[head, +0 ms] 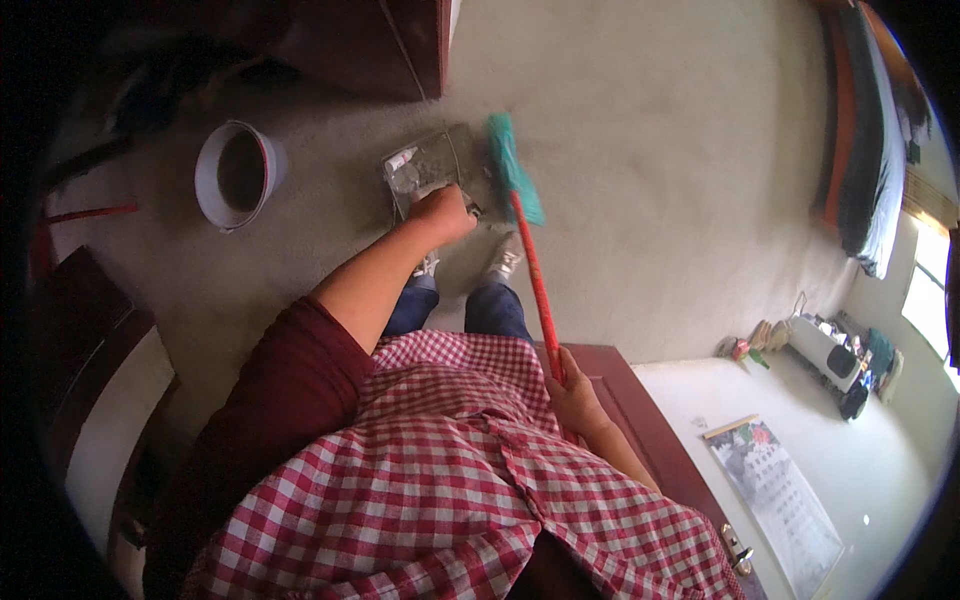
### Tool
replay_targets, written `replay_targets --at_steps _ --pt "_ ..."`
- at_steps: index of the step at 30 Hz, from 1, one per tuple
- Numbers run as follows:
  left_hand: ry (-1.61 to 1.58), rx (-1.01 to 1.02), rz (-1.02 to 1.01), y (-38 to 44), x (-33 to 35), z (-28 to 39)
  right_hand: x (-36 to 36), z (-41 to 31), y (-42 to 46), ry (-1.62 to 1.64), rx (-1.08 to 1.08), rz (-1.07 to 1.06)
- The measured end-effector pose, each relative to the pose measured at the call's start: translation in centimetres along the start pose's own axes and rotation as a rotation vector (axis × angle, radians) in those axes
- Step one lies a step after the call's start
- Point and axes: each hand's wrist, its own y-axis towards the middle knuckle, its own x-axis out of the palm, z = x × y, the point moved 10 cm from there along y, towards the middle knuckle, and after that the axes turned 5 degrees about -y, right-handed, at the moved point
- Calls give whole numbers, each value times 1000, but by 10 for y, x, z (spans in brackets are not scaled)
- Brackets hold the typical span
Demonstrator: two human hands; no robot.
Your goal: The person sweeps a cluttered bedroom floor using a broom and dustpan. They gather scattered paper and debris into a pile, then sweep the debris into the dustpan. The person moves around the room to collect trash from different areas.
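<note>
My left hand is closed in a fist above a grey dustpan, around what looks like its upright handle; most of the handle is hidden by the fist. Inside the pan lie a small white bottle and some pale, crumpled litter. My right hand grips the red stick of a broom, low at my right side. The broom's teal head rests on the floor just right of the dustpan, slightly blurred. My shoes stand just behind the pan and broom head.
A white bucket stands on the concrete floor to the left. Dark red furniture borders the floor ahead. A dark red door is close at my right, beside a wall calendar. Bedding and a cluttered white rack are farther right.
</note>
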Motion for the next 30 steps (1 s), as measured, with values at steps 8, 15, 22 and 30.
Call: replay_targets --at_steps 8,15,22,30 --pt "-27 -33 -41 -6 4 -1 -43 -19 -78 324 318 -84" --pt "-38 -8 -41 -7 -5 2 -113 -37 -31 -398 35 120" --pt "-34 -23 -40 -4 -1 5 -53 -6 32 -347 210 -128" --pt "-155 37 59 -7 -21 -46 -82 -37 -57 -261 -4 -96"
